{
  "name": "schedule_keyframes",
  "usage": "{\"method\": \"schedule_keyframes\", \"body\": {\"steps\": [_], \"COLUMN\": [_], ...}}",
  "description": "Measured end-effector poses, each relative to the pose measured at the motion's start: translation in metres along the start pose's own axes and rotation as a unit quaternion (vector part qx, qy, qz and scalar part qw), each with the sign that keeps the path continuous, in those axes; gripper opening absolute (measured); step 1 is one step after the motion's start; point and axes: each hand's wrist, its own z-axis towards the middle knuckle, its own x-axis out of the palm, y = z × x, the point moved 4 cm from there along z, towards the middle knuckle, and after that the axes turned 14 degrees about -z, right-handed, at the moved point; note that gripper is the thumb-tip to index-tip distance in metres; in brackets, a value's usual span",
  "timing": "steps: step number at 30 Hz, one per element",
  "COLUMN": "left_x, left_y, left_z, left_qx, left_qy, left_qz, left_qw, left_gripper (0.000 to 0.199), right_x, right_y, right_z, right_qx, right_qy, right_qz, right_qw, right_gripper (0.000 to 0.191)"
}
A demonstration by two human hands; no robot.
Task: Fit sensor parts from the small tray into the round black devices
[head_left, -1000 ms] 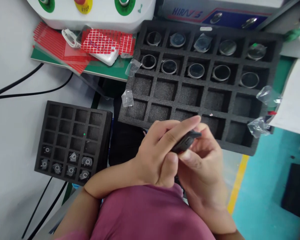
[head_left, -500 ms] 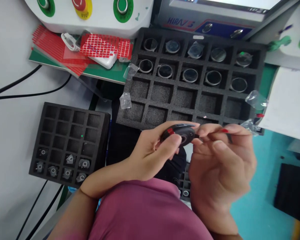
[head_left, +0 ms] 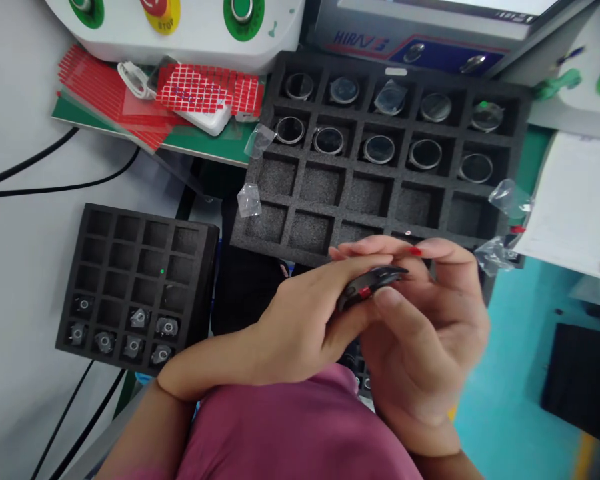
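From my view, the left hand (head_left: 300, 320) reaches in from the left, closed around the black watch case (head_left: 367, 287) above the foam tray's (head_left: 325, 223) near edge; the right hand (head_left: 425, 327) curls against its other side, thumb touching. Behind stand a green-topped table (head_left: 205, 143) and a HIRAYS-like labelled machine (head_left: 415, 40).

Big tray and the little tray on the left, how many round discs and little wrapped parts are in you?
Round discs in the big tray: 10
Wrapped parts in the little tray: 7
Total: 17
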Motion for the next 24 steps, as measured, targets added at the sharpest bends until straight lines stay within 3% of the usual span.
{"method": "schedule_keyframes", "body": {"steps": [9,19,24], "left_x": [0.008,0.01,0.012], "left_y": [-0.004,0.002,0.001], "left_z": [-0.003,-0.007,-0.008], "left_qx": [0.112,0.137,0.145], "left_qy": [-0.023,-0.031,-0.026], "left_qz": [0.126,0.135,0.159], "left_qw": [0.985,0.981,0.976], "left_gripper": [0.025,0.035,0.033], "right_x": [0.004,0.012,0.012], "right_y": [-0.001,0.006,0.01], "right_z": [0.001,0.009,0.007], "right_qx": [-0.022,-0.14,-0.188], "right_qy": [-0.002,0.019,0.01], "right_qz": [0.055,-0.002,-0.011], "right_qw": [0.998,0.99,0.982], "right_gripper": [0.038,0.046,0.039]}}
